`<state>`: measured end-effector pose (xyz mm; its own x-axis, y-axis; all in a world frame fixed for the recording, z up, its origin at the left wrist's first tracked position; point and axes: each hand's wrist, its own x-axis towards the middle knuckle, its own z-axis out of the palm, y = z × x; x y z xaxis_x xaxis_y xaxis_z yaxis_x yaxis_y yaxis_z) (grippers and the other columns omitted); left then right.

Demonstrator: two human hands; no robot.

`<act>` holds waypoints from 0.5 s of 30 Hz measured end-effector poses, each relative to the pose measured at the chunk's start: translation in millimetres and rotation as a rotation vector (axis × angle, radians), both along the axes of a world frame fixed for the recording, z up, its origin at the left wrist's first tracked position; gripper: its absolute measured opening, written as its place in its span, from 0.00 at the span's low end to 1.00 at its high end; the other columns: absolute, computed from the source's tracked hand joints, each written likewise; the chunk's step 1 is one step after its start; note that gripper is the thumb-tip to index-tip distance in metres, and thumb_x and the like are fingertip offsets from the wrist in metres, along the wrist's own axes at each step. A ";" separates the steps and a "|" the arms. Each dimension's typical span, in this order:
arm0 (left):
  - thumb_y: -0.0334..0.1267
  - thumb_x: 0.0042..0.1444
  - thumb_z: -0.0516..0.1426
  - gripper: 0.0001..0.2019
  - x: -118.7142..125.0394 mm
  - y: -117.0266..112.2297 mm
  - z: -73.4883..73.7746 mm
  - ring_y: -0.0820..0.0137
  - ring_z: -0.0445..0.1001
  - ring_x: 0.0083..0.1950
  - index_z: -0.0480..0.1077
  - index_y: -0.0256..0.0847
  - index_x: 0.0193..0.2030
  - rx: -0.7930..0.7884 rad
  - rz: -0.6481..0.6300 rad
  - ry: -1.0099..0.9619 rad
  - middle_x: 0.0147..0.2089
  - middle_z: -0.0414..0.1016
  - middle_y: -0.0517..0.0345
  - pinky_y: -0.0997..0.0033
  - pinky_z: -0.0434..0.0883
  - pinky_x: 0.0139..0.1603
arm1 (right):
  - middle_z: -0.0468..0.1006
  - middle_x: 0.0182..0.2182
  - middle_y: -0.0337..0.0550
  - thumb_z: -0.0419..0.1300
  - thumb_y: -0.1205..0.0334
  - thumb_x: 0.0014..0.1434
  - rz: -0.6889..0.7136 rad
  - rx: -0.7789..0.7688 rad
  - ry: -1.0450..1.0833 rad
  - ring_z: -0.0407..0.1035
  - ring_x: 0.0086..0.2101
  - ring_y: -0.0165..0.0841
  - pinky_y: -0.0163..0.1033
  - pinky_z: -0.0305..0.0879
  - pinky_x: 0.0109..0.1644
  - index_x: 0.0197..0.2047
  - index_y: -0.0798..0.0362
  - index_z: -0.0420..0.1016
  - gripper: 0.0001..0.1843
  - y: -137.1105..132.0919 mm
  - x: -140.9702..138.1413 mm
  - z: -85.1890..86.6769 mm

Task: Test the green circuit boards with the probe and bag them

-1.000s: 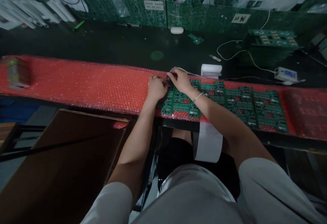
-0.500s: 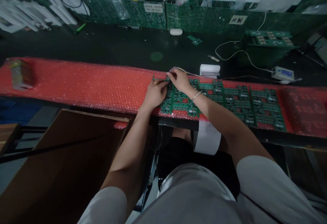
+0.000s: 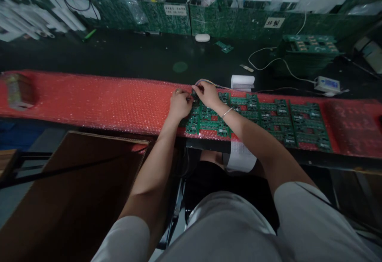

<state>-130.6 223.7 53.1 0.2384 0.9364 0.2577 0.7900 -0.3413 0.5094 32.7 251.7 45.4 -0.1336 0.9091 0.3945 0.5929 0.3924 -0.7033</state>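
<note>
Green circuit boards (image 3: 209, 124) lie in a row on red bubble wrap (image 3: 119, 102) along the bench's front edge. My left hand (image 3: 180, 104) is at the left end of the row, its fingers bent and closed on the upper part of the leftmost circuit board (image 3: 192, 124). Close beside it, my right hand (image 3: 208, 94) pinches the end of a thin cable of coloured wires (image 3: 210, 82) above that board's top edge. The tip between those fingers is hidden. The cable runs right toward a small white meter with a screen (image 3: 327, 85).
A white paper roll (image 3: 242, 80) sits behind the boards, and a paper strip (image 3: 241, 156) hangs off the front edge. A taped block (image 3: 19, 90) stands on the wrap at far left. Stacked boards (image 3: 312, 45) stand at back right. An open cardboard box (image 3: 89, 182) is below left.
My left hand has shifted slightly, with its fingers drawn in more over the board's top. My right hand stays at nearly the same spot on the board. The view has tilted slightly.
</note>
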 end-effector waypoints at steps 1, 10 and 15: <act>0.33 0.58 0.57 0.08 1.2 0.1 0.2 0.52 0.73 0.54 0.80 0.39 0.35 0.006 0.009 0.024 0.47 0.78 0.42 0.45 0.70 0.61 | 0.76 0.34 0.45 0.55 0.50 0.73 0.002 -0.001 -0.003 0.69 0.35 0.36 0.41 0.63 0.45 0.37 0.53 0.74 0.17 0.0 0.0 0.1; 0.32 0.58 0.57 0.09 6.3 -2.9 4.7 0.54 0.74 0.54 0.80 0.40 0.35 0.005 0.071 0.095 0.47 0.77 0.44 0.50 0.71 0.62 | 0.77 0.34 0.44 0.55 0.52 0.73 0.008 -0.036 -0.008 0.70 0.36 0.36 0.42 0.63 0.45 0.38 0.52 0.73 0.15 0.3 -0.4 0.7; 0.32 0.58 0.58 0.08 8.8 -1.5 4.3 0.54 0.73 0.54 0.80 0.41 0.35 -0.016 0.093 0.079 0.47 0.77 0.44 0.48 0.72 0.61 | 0.77 0.35 0.45 0.56 0.56 0.72 0.010 -0.038 -0.009 0.70 0.37 0.36 0.41 0.64 0.46 0.38 0.52 0.73 0.12 -0.3 -0.3 1.2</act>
